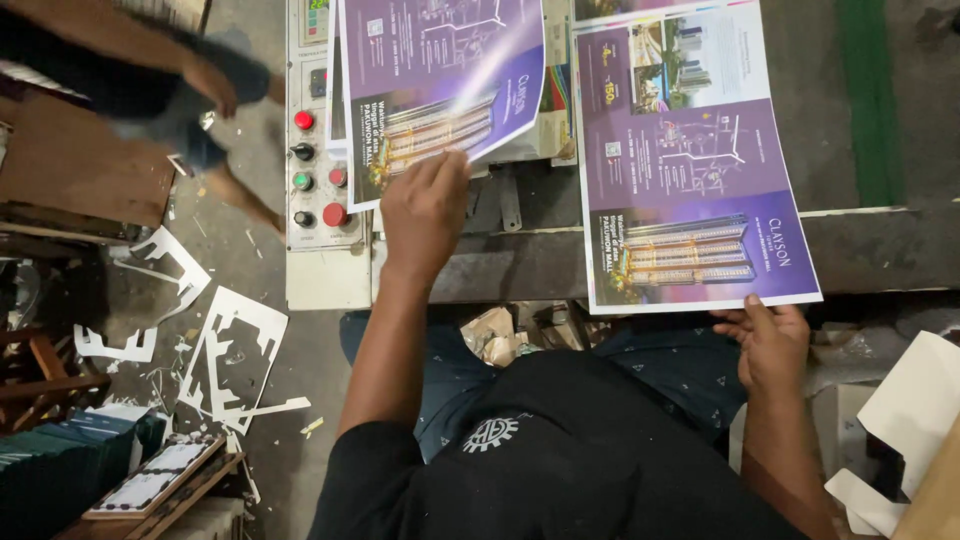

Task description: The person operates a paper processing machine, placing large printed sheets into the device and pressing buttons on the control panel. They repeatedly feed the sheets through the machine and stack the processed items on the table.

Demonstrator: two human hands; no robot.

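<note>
Grimy concrete floor (250, 270) runs down the left side of the frame, and a dark, worn metal machine bed (520, 262) crosses the middle in front of you.

Your left hand (425, 205), at centre, is spread flat with fingers apart, pressing on the lower edge of a glossy purple printed sheet (440, 90) that curls up off a thin stack at top centre. Your right hand (768, 340), at lower right, lies loosely open under the near edge of a second printed sheet (685, 150); its thumb touches the white border and the fingers curl below. That sheet lies flat, rectangular and smooth, purple with building pictures, overhanging the bed's edge.

Just left of the curled sheet stands an off-white control panel (320, 160), a tall box with round red and green push buttons and black knobs. Further left on the floor lie jagged white card offcuts (235, 360). Another person's blurred arm (190, 70) is at upper left. Stacked dark green booklets (70, 460) sit at lower left, and folded white card (915, 400) at lower right.
</note>
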